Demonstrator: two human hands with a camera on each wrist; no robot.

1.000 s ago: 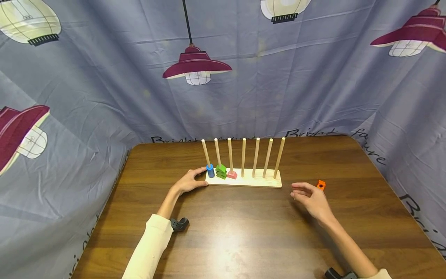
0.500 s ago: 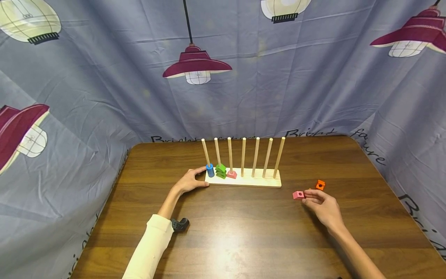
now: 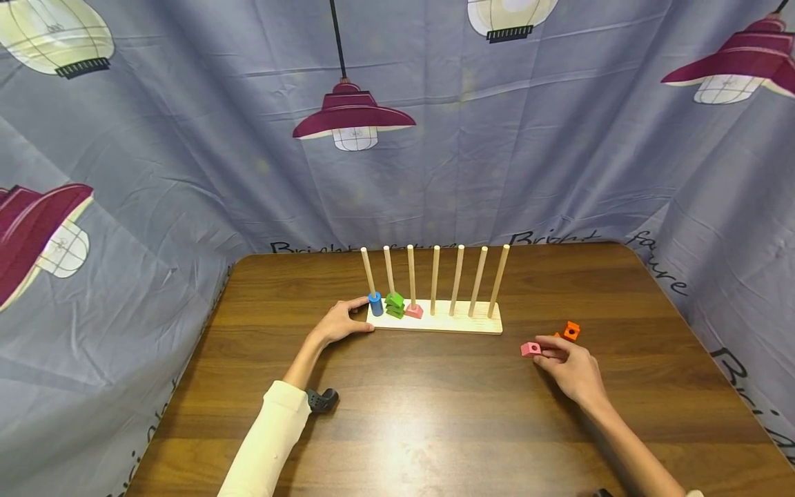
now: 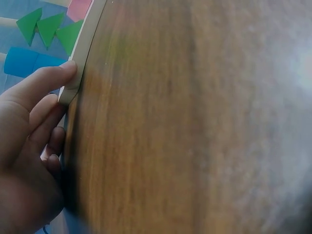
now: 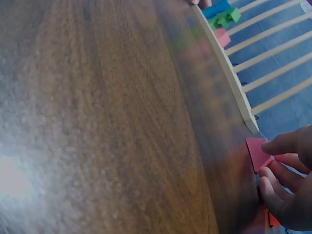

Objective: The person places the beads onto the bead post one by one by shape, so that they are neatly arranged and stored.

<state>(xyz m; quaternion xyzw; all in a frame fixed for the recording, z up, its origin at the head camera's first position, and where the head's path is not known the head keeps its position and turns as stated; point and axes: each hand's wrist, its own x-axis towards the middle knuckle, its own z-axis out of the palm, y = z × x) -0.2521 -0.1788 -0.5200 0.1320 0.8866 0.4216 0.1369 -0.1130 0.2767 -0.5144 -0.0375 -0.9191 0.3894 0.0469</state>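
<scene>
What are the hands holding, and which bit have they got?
The left hand grips the wooden peg board by its left end. The right hand pinches a pink block by the side nearest that hand.

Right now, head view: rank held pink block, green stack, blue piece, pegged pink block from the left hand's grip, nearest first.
From the left grip:
1. Blue piece: leftmost peg, just right of it.
2. Green stack: second peg.
3. Pegged pink block: third peg.
4. Held pink block: beyond the board's right end, in the right grip.
</scene>
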